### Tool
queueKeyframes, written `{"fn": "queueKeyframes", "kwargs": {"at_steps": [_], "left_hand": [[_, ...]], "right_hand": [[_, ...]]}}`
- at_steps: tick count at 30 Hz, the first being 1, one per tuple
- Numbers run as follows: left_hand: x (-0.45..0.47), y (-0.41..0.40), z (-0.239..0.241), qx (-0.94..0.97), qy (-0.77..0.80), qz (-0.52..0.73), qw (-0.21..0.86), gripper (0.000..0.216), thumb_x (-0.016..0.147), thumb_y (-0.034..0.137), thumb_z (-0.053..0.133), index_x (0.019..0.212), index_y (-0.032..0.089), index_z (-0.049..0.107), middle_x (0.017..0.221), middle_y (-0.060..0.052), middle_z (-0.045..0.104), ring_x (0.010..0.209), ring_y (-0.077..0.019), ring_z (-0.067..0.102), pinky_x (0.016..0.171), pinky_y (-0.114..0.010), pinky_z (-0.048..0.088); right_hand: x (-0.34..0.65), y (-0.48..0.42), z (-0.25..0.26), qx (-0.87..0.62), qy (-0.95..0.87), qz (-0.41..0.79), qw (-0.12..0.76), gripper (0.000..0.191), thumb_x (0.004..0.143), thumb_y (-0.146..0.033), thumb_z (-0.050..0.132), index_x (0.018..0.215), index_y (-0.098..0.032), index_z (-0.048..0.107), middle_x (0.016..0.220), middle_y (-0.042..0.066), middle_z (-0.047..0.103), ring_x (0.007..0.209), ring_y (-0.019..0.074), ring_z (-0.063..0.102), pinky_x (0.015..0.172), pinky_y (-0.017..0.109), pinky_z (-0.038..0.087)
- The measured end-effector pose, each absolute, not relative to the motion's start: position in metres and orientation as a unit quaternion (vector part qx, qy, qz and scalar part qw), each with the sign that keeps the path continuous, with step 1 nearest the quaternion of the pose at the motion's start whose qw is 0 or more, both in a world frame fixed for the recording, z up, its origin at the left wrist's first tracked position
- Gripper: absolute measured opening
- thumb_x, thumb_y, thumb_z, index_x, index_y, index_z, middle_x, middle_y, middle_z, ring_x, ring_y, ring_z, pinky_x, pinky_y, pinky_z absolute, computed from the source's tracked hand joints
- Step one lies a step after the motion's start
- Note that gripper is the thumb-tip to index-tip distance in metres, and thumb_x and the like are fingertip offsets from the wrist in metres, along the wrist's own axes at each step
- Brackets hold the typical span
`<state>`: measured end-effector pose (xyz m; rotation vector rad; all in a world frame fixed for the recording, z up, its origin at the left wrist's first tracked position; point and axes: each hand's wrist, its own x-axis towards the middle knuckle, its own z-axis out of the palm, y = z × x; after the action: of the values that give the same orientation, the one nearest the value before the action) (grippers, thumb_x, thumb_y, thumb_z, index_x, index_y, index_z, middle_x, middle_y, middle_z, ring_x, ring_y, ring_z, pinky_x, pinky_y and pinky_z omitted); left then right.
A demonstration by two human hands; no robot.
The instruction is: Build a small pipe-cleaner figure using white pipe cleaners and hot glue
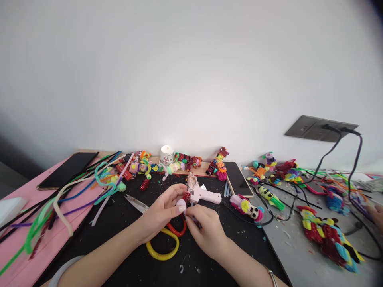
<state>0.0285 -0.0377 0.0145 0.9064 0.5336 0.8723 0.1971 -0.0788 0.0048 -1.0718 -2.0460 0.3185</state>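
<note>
My left hand (163, 209) is closed on a small pipe-cleaner figure (181, 205), pale lilac with glittery red. Just right of it and lower, my right hand (208, 229) is pinched at the figure's underside; a bit of lilac shows by the fingertips, partly hidden. Right behind both hands lies a pale pink glue gun (209, 195), its nozzle end stained brown. A pair of scissors (163, 255) with a yellow and a red handle loop rests on the black mat (209, 267), partly covered by my left hand and wrist.
Loose pipe cleaners (72, 195) and a black phone (67, 170) lie on the left. A paper cup (166, 154) and several pipe-cleaner figures line the wall. Another phone (238, 179) lies behind the glue gun. Cables (353, 171) run from the wall socket; another person's hand (375, 215) shows far right.
</note>
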Motion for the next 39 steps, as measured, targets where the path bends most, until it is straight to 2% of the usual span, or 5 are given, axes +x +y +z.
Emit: {"fn": "queueKeyframes", "kwargs": {"at_steps": [22, 28, 33, 39], "left_hand": [[0.032, -0.0412, 0.0103, 0.484, 0.237, 0.397, 0.743, 0.042, 0.078, 0.022, 0.071, 0.115, 0.028, 0.053, 0.126, -0.004, 0.053, 0.128, -0.0212, 0.04, 0.106, -0.033, 0.032], [0.0307, -0.0391, 0.0078, 0.466, 0.248, 0.404, 0.747, 0.053, 0.079, 0.027, 0.07, 0.127, 0.028, 0.048, 0.127, -0.007, 0.054, 0.125, -0.0233, 0.045, 0.105, -0.036, 0.033], [0.0324, -0.0391, 0.0094, 0.434, 0.266, 0.412, 0.756, 0.049, 0.082, 0.028, 0.067, 0.128, 0.028, 0.049, 0.125, -0.008, 0.057, 0.12, -0.0239, 0.049, 0.101, -0.036, 0.036], [0.036, -0.0421, 0.0157, 0.371, 0.238, 0.42, 0.794, 0.037, 0.086, 0.026, 0.061, 0.122, 0.025, 0.054, 0.117, -0.006, 0.062, 0.117, -0.0213, 0.052, 0.104, -0.037, 0.034]], "right_hand": [[0.1974, -0.0777, -0.0029, -0.416, -0.827, 0.074, 0.372, 0.027, 0.095, -0.015, 0.043, 0.072, -0.017, 0.057, 0.062, 0.0, 0.05, 0.054, 0.0111, 0.046, 0.051, 0.022, 0.036], [0.1988, -0.0775, -0.0022, -0.43, -0.813, 0.083, 0.385, 0.017, 0.093, -0.015, 0.046, 0.086, -0.018, 0.061, 0.068, 0.002, 0.058, 0.06, 0.0134, 0.054, 0.056, 0.024, 0.043], [0.1994, -0.0774, -0.0015, -0.448, -0.781, 0.1, 0.423, 0.01, 0.089, -0.015, 0.053, 0.094, -0.02, 0.059, 0.078, 0.003, 0.066, 0.068, 0.0153, 0.061, 0.062, 0.026, 0.049], [0.2004, -0.0778, -0.0031, -0.472, -0.758, 0.114, 0.435, 0.02, 0.088, -0.015, 0.054, 0.108, -0.019, 0.056, 0.078, 0.003, 0.065, 0.067, 0.0155, 0.063, 0.063, 0.026, 0.054]]}}
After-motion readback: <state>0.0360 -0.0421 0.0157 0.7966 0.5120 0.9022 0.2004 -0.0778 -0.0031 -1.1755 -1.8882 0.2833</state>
